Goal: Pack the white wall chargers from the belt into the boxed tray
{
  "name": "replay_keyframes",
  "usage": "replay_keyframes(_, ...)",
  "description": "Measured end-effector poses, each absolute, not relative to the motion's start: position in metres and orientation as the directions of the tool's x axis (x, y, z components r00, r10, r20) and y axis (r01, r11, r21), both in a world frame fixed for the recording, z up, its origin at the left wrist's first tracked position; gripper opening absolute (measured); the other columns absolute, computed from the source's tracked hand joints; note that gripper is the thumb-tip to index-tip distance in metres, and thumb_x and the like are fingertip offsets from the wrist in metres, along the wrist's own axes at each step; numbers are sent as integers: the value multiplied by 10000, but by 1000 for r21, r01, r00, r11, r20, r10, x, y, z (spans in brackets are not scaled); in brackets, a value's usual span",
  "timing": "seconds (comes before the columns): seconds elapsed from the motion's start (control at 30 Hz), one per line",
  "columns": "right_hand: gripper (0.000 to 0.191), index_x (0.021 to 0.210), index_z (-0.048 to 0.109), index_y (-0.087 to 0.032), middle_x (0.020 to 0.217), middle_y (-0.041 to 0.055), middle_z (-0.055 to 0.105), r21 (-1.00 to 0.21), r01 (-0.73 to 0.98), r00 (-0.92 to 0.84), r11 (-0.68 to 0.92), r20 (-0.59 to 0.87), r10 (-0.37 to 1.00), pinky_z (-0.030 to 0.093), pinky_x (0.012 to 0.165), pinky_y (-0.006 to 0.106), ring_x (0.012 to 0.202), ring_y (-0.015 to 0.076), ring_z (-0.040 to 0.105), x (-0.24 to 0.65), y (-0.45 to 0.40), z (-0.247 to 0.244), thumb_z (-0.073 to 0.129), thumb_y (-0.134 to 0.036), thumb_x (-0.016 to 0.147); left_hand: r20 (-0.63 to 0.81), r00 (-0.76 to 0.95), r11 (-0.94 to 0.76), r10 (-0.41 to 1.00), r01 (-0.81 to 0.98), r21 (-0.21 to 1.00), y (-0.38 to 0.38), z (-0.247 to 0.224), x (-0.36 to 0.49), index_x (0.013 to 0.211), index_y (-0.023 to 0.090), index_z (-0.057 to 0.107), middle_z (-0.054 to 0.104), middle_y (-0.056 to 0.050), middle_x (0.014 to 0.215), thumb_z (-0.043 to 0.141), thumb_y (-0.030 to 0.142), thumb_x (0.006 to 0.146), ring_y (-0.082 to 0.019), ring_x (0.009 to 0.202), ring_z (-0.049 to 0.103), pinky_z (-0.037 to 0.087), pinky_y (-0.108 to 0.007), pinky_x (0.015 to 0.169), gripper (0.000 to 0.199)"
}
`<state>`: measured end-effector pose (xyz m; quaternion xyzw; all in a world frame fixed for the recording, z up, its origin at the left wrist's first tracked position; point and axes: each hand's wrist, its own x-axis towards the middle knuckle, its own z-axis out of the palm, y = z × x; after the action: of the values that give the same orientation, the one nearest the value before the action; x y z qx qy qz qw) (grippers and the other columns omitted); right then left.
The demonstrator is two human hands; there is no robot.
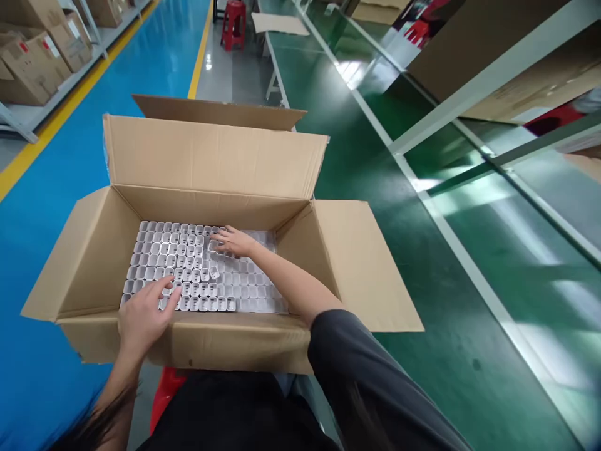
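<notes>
Beside a long, glossy green worktop (323, 119) stands an open brown cardboard box (235, 344), its long axis running left to right across the person's front; its left side carries a dense block of small, pale, square-mouthed cups (154, 247), apparently plastic, in rows along that axis; to the block's right lie fainter rows that seem to sit lower; the right hand (235, 242) is palm down at the block's ragged right edge, fingers spread over a few cups, and whether it grips any I cannot tell; the left hand (143, 313) is over the near-left rows, thumb and fingers apart, nothing visibly held; one tilted pale cup (214, 273) sits at a row's end between them, on the person's side of the right hand, which looks slightly nearer.
</notes>
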<state>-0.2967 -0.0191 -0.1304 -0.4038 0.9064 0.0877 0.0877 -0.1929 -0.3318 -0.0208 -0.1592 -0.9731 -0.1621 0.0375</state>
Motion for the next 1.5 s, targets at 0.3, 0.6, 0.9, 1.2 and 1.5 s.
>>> replay_keyframes(0.3, 428, 1311, 585, -297, 1314, 115, 555, -15, -630, -756, 777, -219, -617, 381, 958, 399, 1179, 243, 488, -330, -37, -163, 465, -106, 946, 252, -904, 872, 344, 407, 270, -331, -29, -196, 1071, 264, 704, 750, 42, 895, 565, 443, 926, -125, 730, 678, 378, -232, 577, 269)
replay_keyframes(0.6, 392, 1313, 534, -127, 1293, 178, 566, -111, -133, -936, 985, -313, -161, 502, 844, 352, 1088, 254, 596, -309, -21, -153, 540, -236, 937, 283, -886, 859, 366, 439, 264, -332, -28, -195, 1068, 252, 711, 758, 12, 900, 539, 452, 941, -158, 751, 688, 400, -251, 591, 292)
replay_keyframes(0.9, 249, 1088, 650, -144, 1126, 70, 668, -164, 5, -911, 986, -407, -64, 541, 907, 402, 1001, 183, 649, -294, -24, -149, 584, -351, 967, 270, -897, 861, 351, 422, 283, -332, -27, -194, 1066, 242, 713, 762, 13, 913, 546, 427, 941, -157, 774, 695, 405, -242, 600, 279)
replay_keyframes(1.2, 64, 877, 711, -147, 954, 36, 731, -425, -167, -773, 890, -503, -386, 518, 830, 299, 901, 151, 668, -234, -50, -142, 678, -115, 832, 330, -871, 846, 364, 457, 274, -330, -25, -194, 1038, 229, 726, 758, 11, 846, 562, 404, 935, -149, 732, 694, 410, -235, 584, 261)
replay_keyframes(1.5, 326, 1007, 764, -193, 876, -2, 769, -602, -15, -717, 798, -550, -428, 486, 761, 202, 797, 137, 703, -225, -60, -149, 536, -74, 807, 315, -879, 853, 358, 445, 271, -330, -26, -195, 1039, 241, 730, 754, 12, 834, 571, 398, 927, -145, 732, 693, 410, -243, 590, 250)
